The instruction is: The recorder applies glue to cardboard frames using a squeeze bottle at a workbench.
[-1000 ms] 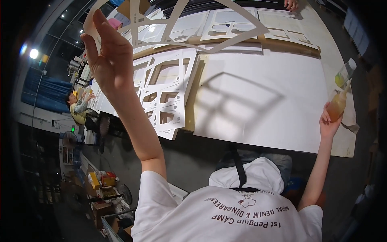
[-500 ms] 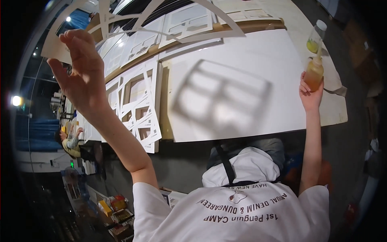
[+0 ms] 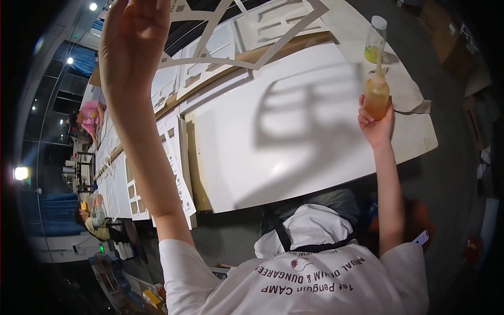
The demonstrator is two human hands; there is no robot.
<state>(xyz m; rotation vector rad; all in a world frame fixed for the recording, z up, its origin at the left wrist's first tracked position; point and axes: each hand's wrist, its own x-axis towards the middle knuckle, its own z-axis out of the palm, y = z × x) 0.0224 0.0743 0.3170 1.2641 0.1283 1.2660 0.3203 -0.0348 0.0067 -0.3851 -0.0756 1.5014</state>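
My left hand (image 3: 135, 39) is raised at the top left, its fingertips cut off by the picture's edge. It appears to hold up a thin white cut-out frame (image 3: 283, 51) with several openings, though the gripping point is hidden. Below, the frame's shadow falls on a large white board (image 3: 231, 157) lying on the table. On the right, my right hand (image 3: 379, 126) is wrapped round a squeeze bottle (image 3: 376, 97) of amber liquid with a narrow nozzle, held upright above the table.
A clear bottle with a white cap (image 3: 374, 42) stands beyond the squeeze bottle, near a brownish cloth or paper (image 3: 412, 97). More white cut-out panels (image 3: 181, 173) are stacked left of the board and along its far side. Two people work far left, one in a pink top (image 3: 90, 116).
My left hand and the cut-out frame have swung up, and the frame's shadow has shifted. The view has turned, so the bottle and board appear further left. My right hand keeps its grip.
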